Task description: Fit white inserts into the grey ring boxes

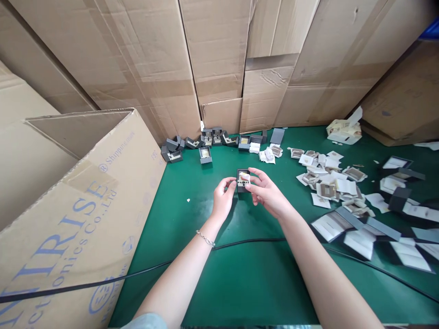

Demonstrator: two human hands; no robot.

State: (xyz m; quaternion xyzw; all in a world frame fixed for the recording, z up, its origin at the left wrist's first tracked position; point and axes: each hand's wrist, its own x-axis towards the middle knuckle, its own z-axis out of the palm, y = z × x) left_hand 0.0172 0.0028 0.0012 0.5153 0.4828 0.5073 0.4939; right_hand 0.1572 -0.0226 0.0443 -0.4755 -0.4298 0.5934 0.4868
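Note:
A small dark grey open box (243,182) with a pale insert is held between both hands above the green table (240,274). My left hand (223,198) grips its left side with curled fingers; a bracelet sits on that wrist. My right hand (265,192) holds its right side, with the thumb and a finger pressing on the pale insert at the top. Beyond them, a row of several similar small grey boxes (206,144) stands open along the cardboard wall.
A large printed carton (75,214) lies at the left. Cardboard sheets (219,59) wall the back. Scattered white cards and packets (329,178) and flat grey sleeves (370,224) cover the right side. A black cable (240,244) crosses the table under my arms.

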